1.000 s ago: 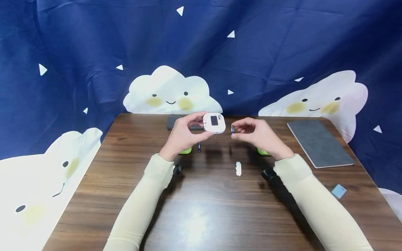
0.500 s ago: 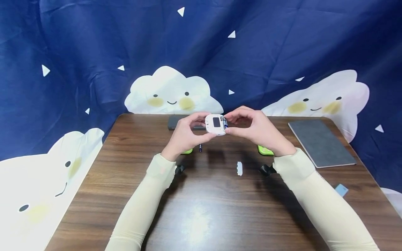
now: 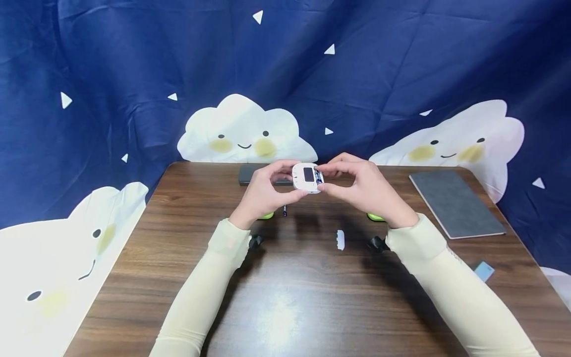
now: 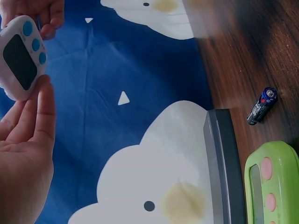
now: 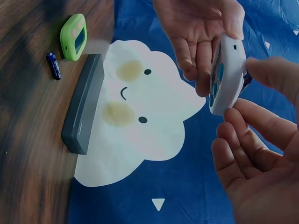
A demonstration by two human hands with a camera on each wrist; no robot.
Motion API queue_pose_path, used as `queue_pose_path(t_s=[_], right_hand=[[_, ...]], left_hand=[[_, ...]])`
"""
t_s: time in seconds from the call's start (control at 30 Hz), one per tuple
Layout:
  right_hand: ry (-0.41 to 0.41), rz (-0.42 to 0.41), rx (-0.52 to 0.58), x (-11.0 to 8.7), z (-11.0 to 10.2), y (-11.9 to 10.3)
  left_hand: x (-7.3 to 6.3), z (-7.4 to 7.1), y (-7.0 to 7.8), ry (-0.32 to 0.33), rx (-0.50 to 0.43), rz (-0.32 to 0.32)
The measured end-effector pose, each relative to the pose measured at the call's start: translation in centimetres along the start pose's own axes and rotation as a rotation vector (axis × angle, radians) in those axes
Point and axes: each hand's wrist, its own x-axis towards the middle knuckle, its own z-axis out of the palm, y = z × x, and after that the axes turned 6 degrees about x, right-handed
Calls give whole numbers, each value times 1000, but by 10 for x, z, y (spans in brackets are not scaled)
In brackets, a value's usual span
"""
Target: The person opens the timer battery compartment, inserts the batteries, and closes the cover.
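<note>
My left hand (image 3: pixel 263 191) grips a small white digital timer (image 3: pixel 298 179) in the air above the table, its back toward the head camera. In the left wrist view the timer's front has a grey screen (image 4: pixel 19 63) and blue round buttons (image 4: pixel 36 45). A dark blue battery (image 3: pixel 318 177) lies at the slot along the timer's right side. Thumb and index finger of my right hand (image 3: pixel 368 188) pinch it by its two ends, partly covering it. How deep the battery sits is hidden. A white battery cover (image 3: pixel 340 240) lies on the table below.
Another battery (image 4: pixel 262 106) lies on the table beside a green timer (image 4: pixel 282 184). A second green object (image 3: pixel 375 217) is mostly hidden by the right wrist. A dark box (image 3: pixel 250 175) stands at the back edge, a grey notebook (image 3: pixel 455 203) and blue card (image 3: pixel 484 271) at right.
My right hand has moved left with the battery, from apart in the air to the timer's slot. Over the last half second its index finger has shifted onto the battery. The left hand barely moved.
</note>
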Motion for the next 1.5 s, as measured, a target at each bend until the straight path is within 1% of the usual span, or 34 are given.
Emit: queue_pose_path(t_s=[0.07,0.13,0.23,0.33,0.37,0.5,0.6,0.73,0.93,1.33,1.5], right_hand=[[12,-7,1,-1,3,1],[19,3,44,-3,5,1],[43,54,193,-6,8,5],[70,139,365,-10,10,10],[75,168,405,-11,11,12],[67,251,506,-12,16,18],[65,267,556,-13,17,18],[57,279,577,-14,18,18],[57,316,573,-14,21,18],[108,325,566,-13,29,15],[127,333,602,-13,33,14]], left_hand=[[0,0,0,1,3,-1],[-1,-1,0,3,5,-3],[-1,-2,1,3,-5,-7],[1,-2,1,4,-28,-7],[1,-2,1,3,-34,-7],[1,-1,1,3,-54,1],[2,0,0,1,-63,11],[2,3,-1,-2,-72,17],[1,6,-1,-21,-78,20],[0,5,-3,-15,-52,31],[0,5,-3,-21,-39,36]])
